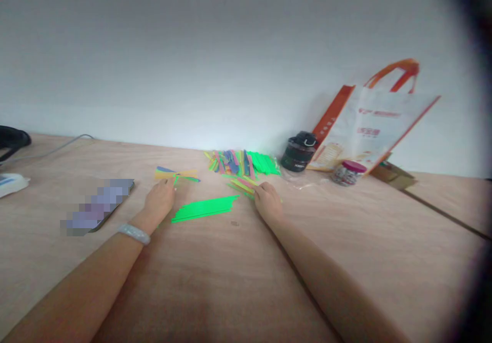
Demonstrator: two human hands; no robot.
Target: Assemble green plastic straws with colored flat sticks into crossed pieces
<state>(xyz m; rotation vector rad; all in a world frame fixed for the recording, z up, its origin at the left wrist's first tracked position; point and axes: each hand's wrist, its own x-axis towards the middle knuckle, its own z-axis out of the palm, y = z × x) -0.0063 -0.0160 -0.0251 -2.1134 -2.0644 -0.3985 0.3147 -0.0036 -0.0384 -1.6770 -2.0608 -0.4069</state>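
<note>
My left hand (160,198), with a pale bracelet on its wrist, is closed around a short green piece. That piece sits under a fan of crossed yellow and blue strips (186,174), pinched at the middle like a bow. My right hand (268,202) has its fingers closed on the near end of a few pink, yellow and green strips (243,185); how firmly it grips them is hard to see. Between the hands lies a slanted bundle of bright green strips (205,208). Behind it, against the wall, is a mixed pile of coloured strips (230,162).
At the left, a phone (103,205) with a blurred screen lies on the wooden table (200,281). A black bottle (299,152), a red-lidded jar (349,173), a white and orange bag (378,122) and a cardboard box (395,175) stand at the right.
</note>
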